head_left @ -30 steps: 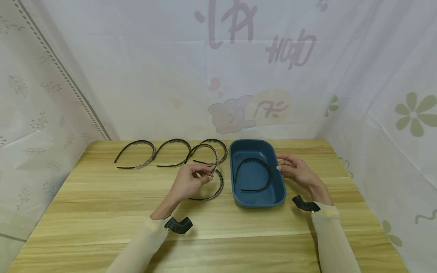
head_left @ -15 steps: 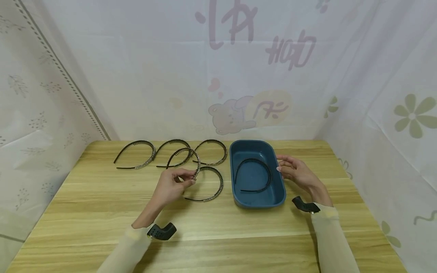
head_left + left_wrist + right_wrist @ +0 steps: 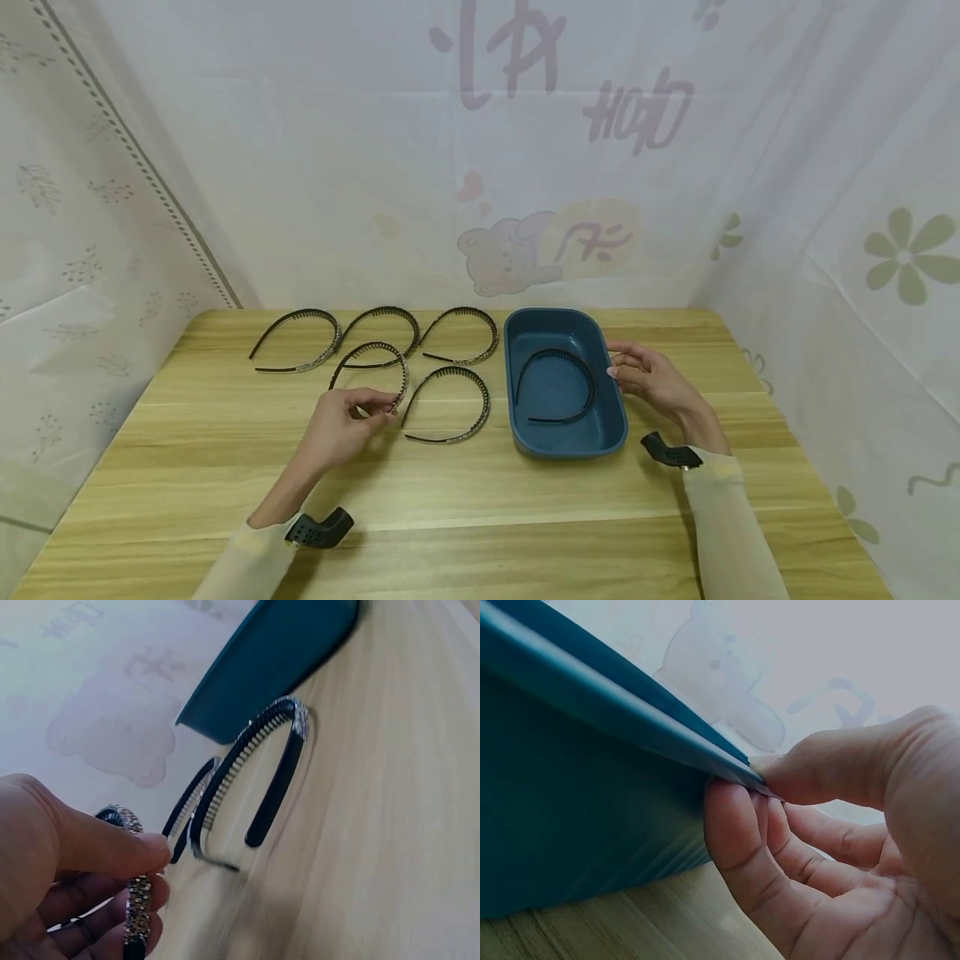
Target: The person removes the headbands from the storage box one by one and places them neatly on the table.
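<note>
Between thumb and fingers, my left hand [image 3: 345, 427] pinches a black toothed headband [image 3: 406, 372] by its glittery, stone-covered side, clearly seen in the left wrist view. Just right of it, another headband [image 3: 487, 398] lies on the table. My right hand [image 3: 654, 379] grips the right rim of a blue plastic basin [image 3: 517, 421], thumb on the rim and fingers against the outer wall in the right wrist view. One headband [image 3: 592, 385] lies inside the basin.
Along the back of the wooden table [image 3: 465, 525] lie three more headbands: a left one [image 3: 335, 343], a middle one [image 3: 415, 325] and a right one [image 3: 496, 333]. A printed cloth [image 3: 360, 167] hangs behind and at both sides.
My left hand has moved left and towards me with its headband, away from the basin, uncovering the front headband on the table. My right hand and the basin have stayed put.
</note>
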`<act>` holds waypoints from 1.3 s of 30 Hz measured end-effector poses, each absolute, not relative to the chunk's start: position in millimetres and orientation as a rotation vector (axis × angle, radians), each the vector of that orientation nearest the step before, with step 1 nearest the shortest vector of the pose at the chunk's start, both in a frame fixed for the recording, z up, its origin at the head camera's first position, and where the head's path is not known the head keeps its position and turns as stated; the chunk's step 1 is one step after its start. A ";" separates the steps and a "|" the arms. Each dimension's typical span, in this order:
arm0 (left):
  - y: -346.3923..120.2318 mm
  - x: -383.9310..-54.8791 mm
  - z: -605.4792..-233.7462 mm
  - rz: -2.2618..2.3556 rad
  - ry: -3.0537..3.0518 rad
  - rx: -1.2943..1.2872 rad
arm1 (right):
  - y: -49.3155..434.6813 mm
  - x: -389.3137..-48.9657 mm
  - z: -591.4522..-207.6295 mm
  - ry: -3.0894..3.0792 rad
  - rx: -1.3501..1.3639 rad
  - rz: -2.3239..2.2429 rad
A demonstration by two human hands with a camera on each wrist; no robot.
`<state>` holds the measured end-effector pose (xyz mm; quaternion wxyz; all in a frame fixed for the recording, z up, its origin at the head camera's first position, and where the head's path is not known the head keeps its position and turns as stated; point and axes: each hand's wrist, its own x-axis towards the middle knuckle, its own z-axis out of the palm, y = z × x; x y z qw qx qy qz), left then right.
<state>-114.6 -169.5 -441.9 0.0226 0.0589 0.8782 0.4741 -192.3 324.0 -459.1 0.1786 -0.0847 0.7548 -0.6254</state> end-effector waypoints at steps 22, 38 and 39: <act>-210.1 -100.4 -451.8 1.247 2.624 0.349 | 322.6 -191.2 -460.6 2.153 -0.216 -1.752; -214.7 -101.6 -449.9 1.343 2.576 0.332 | 323.5 -192.4 -461.1 2.123 -0.220 -1.786; -214.7 -101.5 -449.6 1.337 2.591 0.319 | 323.5 -192.3 -461.1 2.126 -0.220 -1.783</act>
